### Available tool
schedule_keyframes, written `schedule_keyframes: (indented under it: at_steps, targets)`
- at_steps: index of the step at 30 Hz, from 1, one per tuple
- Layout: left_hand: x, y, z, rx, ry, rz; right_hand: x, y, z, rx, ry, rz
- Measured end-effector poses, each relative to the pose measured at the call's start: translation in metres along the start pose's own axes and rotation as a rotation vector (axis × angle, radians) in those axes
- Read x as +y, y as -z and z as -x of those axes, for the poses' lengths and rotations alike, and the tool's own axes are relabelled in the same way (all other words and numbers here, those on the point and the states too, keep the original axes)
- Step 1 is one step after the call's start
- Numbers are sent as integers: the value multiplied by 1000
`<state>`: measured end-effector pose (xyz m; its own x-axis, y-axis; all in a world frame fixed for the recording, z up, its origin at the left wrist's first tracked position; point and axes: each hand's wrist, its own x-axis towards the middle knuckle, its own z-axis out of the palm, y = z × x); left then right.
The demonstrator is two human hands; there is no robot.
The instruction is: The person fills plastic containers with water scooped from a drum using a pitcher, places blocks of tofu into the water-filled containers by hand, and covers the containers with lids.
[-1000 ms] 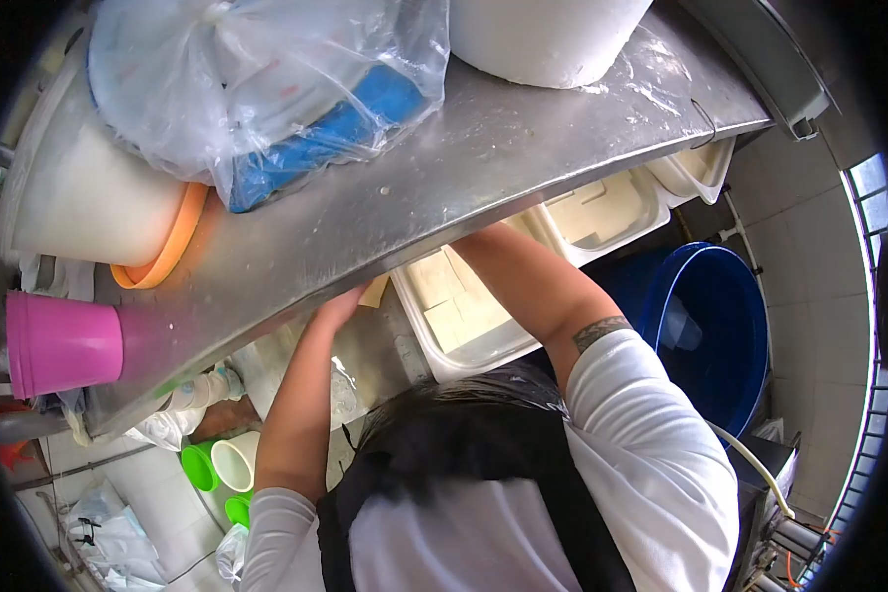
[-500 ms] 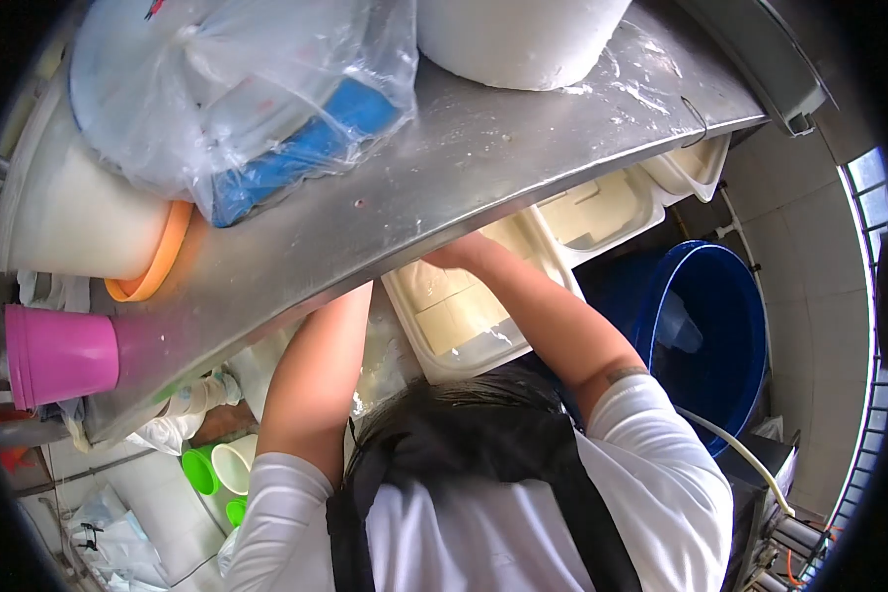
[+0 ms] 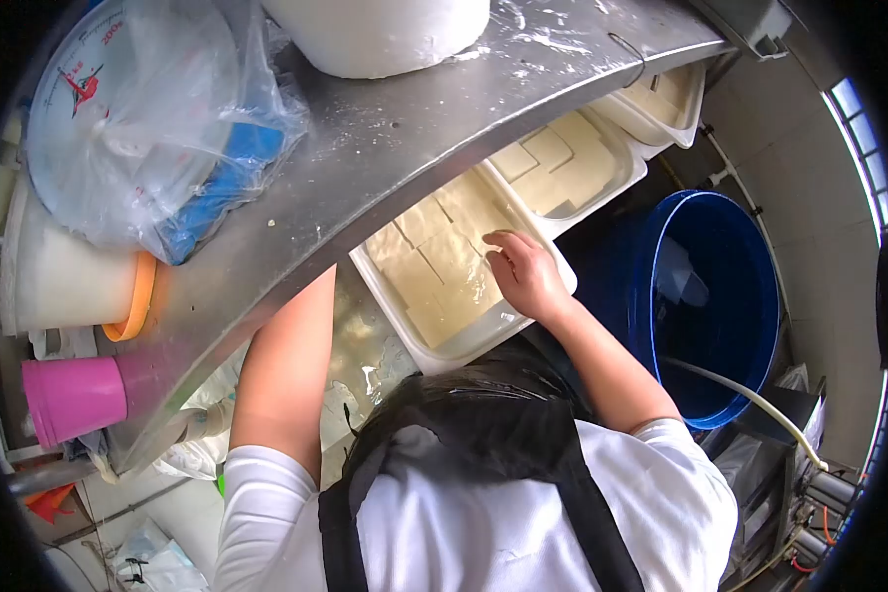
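My right hand [image 3: 528, 276] is over the near right edge of a white rectangular tub [image 3: 434, 362], fingers bent and apart, with nothing visible in them. In the tub, pale cream slabs [image 3: 419, 296] that look like tofu lie cut into blocks under a shiny liquid. My left arm [image 3: 291, 375] reaches under the metal counter [image 3: 365, 168], whose edge hides the left hand and whatever it touches. Beyond this tub sits a second tub [image 3: 617, 183] of similar pale slabs, then a third [image 3: 676, 113] at the back.
A big blue barrel [image 3: 661, 296] with a hose [image 3: 750, 390] stands to the right. On the counter are a white bucket [image 3: 385, 35], a plastic-wrapped round-faced scale [image 3: 133, 109], and a pale tub with an orange rim [image 3: 133, 296]. A pink bucket [image 3: 77, 400] is at the left.
My right hand has come out from beneath the counter edge and back toward the tub's near right side. The view has shifted, showing more of the tub. My left hand stays hidden.
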<state>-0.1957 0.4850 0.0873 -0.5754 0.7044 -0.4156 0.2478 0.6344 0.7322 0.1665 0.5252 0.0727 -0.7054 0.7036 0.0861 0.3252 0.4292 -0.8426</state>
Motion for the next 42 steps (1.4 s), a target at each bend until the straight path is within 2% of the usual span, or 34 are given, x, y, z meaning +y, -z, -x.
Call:
schedule_keyframes:
  at_steps: [2, 3, 4, 5, 6, 7, 9, 10, 11, 13, 14, 15, 17, 19, 20, 21, 23, 25, 26, 27, 29, 30, 32, 33, 34, 35, 37, 39, 41, 42]
  targets:
    - [5, -6, 2, -40, 35, -33, 9, -7, 17, 203, 123, 49]
    - [-12, -17, -12, -45, 30, -35, 12, -9, 23, 210, 121, 51]
    - [-41, -39, -31, -3, 32, -341, 14, -10, 30, 239, 159, 82]
    - [-40, -50, -25, 39, 31, -647, 14, -11, 37, 267, 197, 115]
    - [-44, -55, -16, 155, -254, -640, 12, -10, 44, 268, 219, 156]
    - [-45, -64, -7, 149, -262, -638, 11, -10, 49, 273, 214, 164]
    - [-45, -74, 4, 339, -379, -701, 7, -10, 60, 283, 283, 232]
    - [-86, -80, -35, 220, -508, -791, 9, -12, 66, 266, 264, 236]
    - [-82, -77, -28, 213, -517, -786, 8, -15, 72, 271, 257, 245]
    - [-71, -68, -9, -86, -446, -743, 4, -17, 83, 330, 260, 334]
    - [-68, -62, 8, 46, -475, -577, 2, -17, 90, 336, 257, 346]
    - [-67, -54, 24, 40, -487, -572, 2, -18, 97, 395, 220, 390]
    - [-78, -34, 52, 265, -737, -397, 8, -24, 111, 460, 174, 440]
    - [-110, -9, 80, 314, -688, -420, 28, -37, 124, 664, 37, 419]
    - [-135, 2, 93, 296, -451, -472, 34, -43, 132, 667, -122, 301]
    - [-162, 12, 104, 278, -211, -519, 25, -49, 136, 641, -383, 18]
    - [-214, 26, 131, 89, 242, -685, 39, -73, 145, 638, -523, -126]
    - [-265, 5, 152, 112, 466, -673, 3, -95, 143, 529, -632, -340]
    - [-229, -1, 184, 35, 486, -683, 28, -123, 146, 478, -514, -312]
    - [-237, -9, 183, 94, 463, -688, -9, -125, 140, 350, -451, -486]
    - [-243, -1, 165, 117, 321, -732, -13, -158, 128, 399, -569, -441]
    - [-243, 10, 155, 119, 327, -716, -25, -165, 123, 424, -722, -589]
    - [-247, 46, 125, 26, 109, -778, -24, -170, 116, 420, -760, -518]
    - [-246, 60, 111, 21, 97, -773, -19, -175, 114, 433, -811, -461]
    - [-245, 71, 98, -96, 42, -771, -10, -182, 115, 506, -702, -514]
    - [-247, 82, 88, -217, -13, -767, -2, -187, 113, 525, -710, -503]
    - [-248, 94, 70, -243, -95, -778, 7, -183, 116, 485, -714, -658]
    - [-254, 115, 40, -282, -255, -710, -23, -168, 120, 347, -818, -573]
    - [-267, 131, -7, -332, -345, -759, -52, -148, 131, 156, -877, -627]
    - [-270, 139, -30, -355, -363, -871, -54, -142, 141, 131, -826, -575]
